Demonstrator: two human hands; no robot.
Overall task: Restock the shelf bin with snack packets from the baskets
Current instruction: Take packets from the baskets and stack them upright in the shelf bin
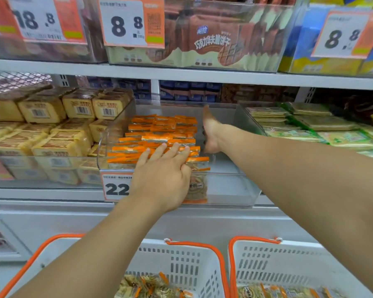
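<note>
Orange-edged snack packets in a clear bin — white slotted baskets, orange-rimmed

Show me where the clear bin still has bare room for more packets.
Bare floor in the clear bin: right part, between the orange packets and its right wall, behind the right hand. Left part is stacked full under the left hand.

Left hand flat; right hand edgewise (fingers straight).

Mid-frame, the grey shelf carried a clear bin of orange packets, yellow packs left, green packs right.
</note>
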